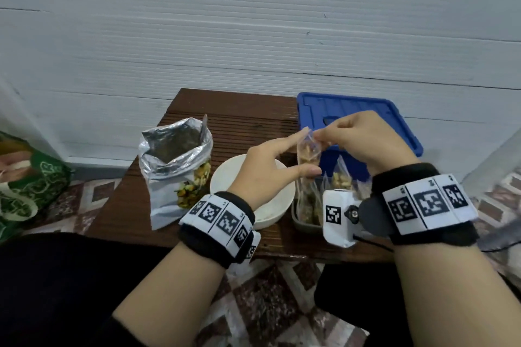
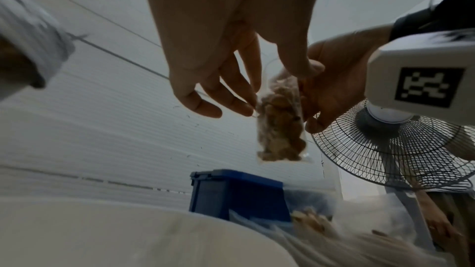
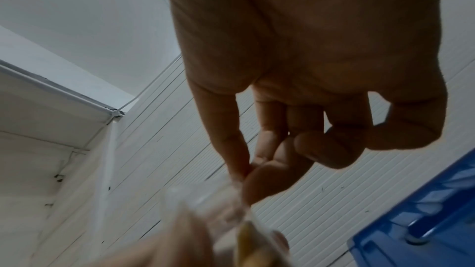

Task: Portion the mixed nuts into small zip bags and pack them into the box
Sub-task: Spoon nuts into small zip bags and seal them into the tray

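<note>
the right hand (image 1: 363,141) pinches the top edge of a small zip bag (image 1: 308,153) of mixed nuts between thumb and forefinger, its other fingers curled loosely behind. the left hand (image 1: 267,169) has a wider grip: its fingers reach to the bag's upper left edge and its thumb (image 1: 307,169) presses the bag's lower part, so the bag hangs upright between the two hands, clear of the surface (image 1: 242,118). in the left wrist view the same bag (image 2: 279,127) shows about two thirds full, with the left fingers (image 2: 231,105) on one side and the right hand (image 2: 331,88) on the other.

just below the held bag, more filled bags (image 1: 338,182) stand in a grey box (image 1: 298,220) near the right wrist. beyond the right hand a blue lid (image 1: 355,113) lies partly on the surface, leaning over its far right edge. under the left hand sits a white bowl (image 1: 225,175); what it holds is hidden. left of the left hand an open foil pouch (image 1: 174,166) stands upright, nuts printed or showing at its lower front. further left, on the floor, lies a green bag (image 1: 28,186). a standing fan (image 2: 401,145) appears behind the right hand in the left wrist view.
</note>
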